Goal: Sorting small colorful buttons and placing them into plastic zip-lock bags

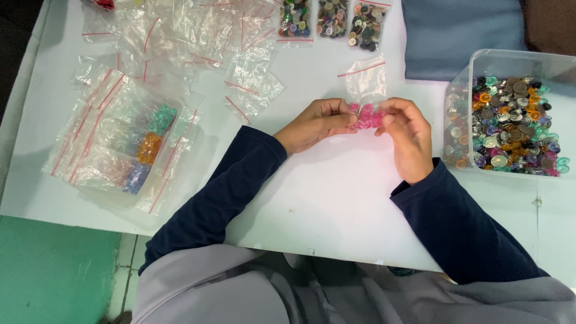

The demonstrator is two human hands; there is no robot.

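Left hand point(315, 123): fingers curled in, fingertips pinching the left edge of a small clear bag of pink buttons point(366, 115); palm turned toward the body, wrist resting low over the white table point(336, 192).
Right hand point(408, 137): thumb and forefinger closed on the right edge of the same bag; the other fingers bend loosely behind it, back of the hand up.
Forearms: both in dark blue sleeves, angled inward from the near table edge so the hands meet at mid-table.
Bag position: held just above the table between the two hands, pink buttons bunched at the bottom, its red-striped mouth pointing away from the person.
Doing this step well: my judgement is that a steady pinch on both edges, with the mouth kept upward and the buttons settled low, would keep them from spilling; a looser grip on one side could tip the bag.
Right side, near: clear plastic tub point(474, 66) of mixed coloured buttons, close beside the right hand but apart from it.
Left side: shallow clear tray point(114, 201) holding filled bags of teal, orange and blue-violet buttons.
Farther: loose empty zip bags point(180, 36) with red strips spread over the table's far left.
Far edge: three filled bags of mixed buttons point(332, 19) in a row; grey-blue cloth point(456, 30) beyond the tub.
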